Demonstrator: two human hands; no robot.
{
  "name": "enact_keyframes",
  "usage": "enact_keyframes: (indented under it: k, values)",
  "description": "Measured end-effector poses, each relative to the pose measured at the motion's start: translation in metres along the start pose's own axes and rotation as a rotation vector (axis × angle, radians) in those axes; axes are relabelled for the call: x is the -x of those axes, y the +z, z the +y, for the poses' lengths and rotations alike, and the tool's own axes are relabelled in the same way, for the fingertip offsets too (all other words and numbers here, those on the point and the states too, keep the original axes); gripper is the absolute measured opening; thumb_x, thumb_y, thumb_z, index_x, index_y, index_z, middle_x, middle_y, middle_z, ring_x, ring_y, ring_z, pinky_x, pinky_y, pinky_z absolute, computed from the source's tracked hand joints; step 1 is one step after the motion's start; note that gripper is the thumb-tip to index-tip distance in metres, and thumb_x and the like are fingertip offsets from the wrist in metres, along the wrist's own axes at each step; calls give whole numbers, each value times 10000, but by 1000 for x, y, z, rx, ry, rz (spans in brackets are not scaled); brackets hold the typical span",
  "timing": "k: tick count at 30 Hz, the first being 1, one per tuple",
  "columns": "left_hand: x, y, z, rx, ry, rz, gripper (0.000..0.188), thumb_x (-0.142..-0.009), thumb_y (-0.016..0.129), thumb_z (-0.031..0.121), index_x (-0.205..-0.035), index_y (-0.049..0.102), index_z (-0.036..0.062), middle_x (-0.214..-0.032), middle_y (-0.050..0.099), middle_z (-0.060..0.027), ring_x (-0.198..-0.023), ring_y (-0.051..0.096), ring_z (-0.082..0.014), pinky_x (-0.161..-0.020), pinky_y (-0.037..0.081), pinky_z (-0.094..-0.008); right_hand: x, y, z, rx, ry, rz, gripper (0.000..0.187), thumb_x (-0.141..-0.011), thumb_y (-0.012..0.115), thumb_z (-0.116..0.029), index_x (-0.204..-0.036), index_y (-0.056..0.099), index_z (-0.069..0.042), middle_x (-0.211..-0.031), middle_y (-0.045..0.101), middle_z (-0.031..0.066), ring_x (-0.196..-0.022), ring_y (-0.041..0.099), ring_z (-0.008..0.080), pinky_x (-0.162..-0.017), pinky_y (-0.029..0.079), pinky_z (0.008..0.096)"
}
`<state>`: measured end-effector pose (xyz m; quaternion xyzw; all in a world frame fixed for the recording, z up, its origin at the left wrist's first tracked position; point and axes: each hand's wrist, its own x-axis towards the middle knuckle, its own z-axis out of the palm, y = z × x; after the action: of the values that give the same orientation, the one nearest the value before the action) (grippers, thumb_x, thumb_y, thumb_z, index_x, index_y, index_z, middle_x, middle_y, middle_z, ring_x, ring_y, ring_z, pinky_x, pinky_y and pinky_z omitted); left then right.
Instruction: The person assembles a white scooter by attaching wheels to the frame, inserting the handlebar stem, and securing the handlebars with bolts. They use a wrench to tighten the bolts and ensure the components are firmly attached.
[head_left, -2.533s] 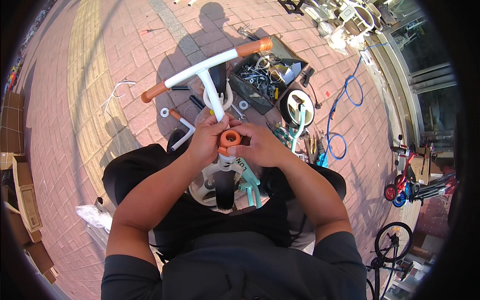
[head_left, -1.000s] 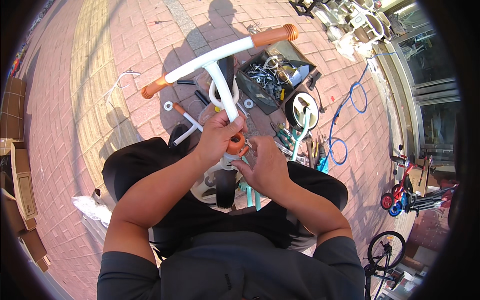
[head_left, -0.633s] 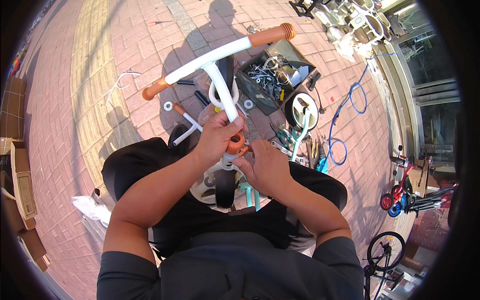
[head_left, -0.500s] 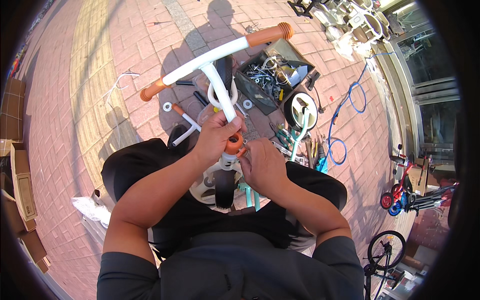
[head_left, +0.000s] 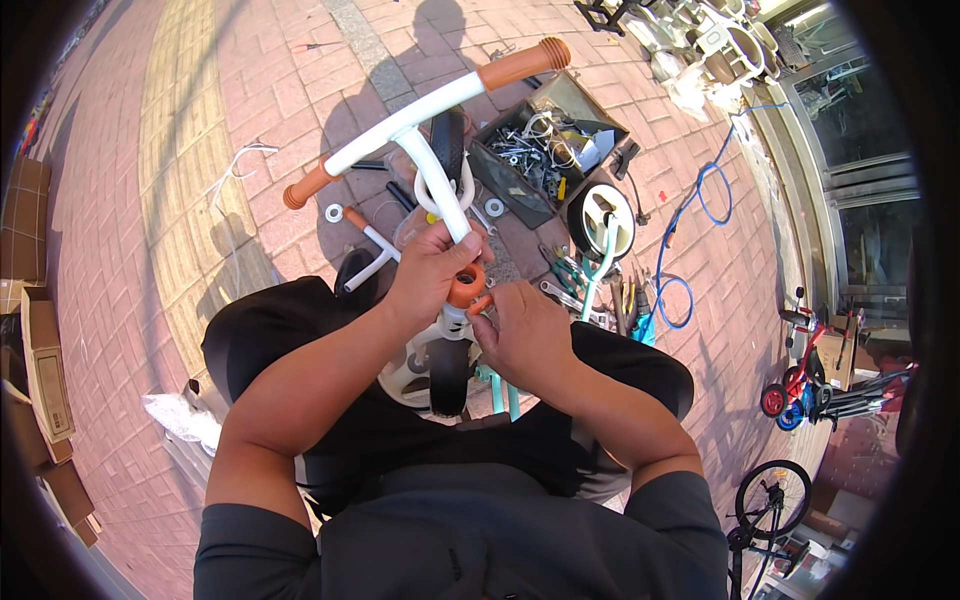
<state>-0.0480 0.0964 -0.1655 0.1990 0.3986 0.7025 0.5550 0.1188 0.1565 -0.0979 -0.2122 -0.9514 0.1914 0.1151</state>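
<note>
Item one, as I read it from the head camera: my left hand (head_left: 432, 268), fingers closed around the white stem of the handlebar (head_left: 425, 125), just above the orange clamp collar (head_left: 466, 287).

Item two: my right hand (head_left: 522, 330), fingertips pinched on the small orange lever at the collar's side, touching it.

Item three: the handlebar, a white crossbar with orange grips at both ends, standing tilted over the brick pavement (head_left: 200, 130), its stem running down to the collar between my knees.

Item four: black front wheel (head_left: 449, 375), directly below the collar.

Item five: open toolbox (head_left: 545, 150) of loose hardware, beyond the handlebar toward the pavement's far right.

Item six: white-rimmed wheel (head_left: 602, 220) just beside the toolbox.

Item seven: blue cable (head_left: 690, 225), coiled, further right.
</note>
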Motion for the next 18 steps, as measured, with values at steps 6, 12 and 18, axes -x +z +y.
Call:
enact_keyframes:
  k: [6,12,18]
  values:
    - [1,0,0,-12,2,9,203,-1048,610,222,-1150,637,48,-980,680,-53,-918,612,-120,-848,495,-281,1,1,-1,11,37,-34,368,-851,805,-288,-993,556,-57,-873,609,97,-733,641,315,-607,514,406]
    - [0,-1,0,11,-15,18,204,-1049,608,224,-1153,639,51,-986,685,-55,-917,615,-121,-844,497,-278,0,3,2,4,-82,102,390,-867,771,-349,-1009,551,-60,-843,598,89,-701,631,313,-557,495,425]
    - [0,-1,0,10,-13,4,205,-1045,616,223,-1153,640,51,-986,686,-56,-916,615,-122,-846,501,-281,-1,5,2,-31,-142,177,373,-854,777,-325,-993,555,-60,-837,590,88,-695,629,310,-554,490,424]
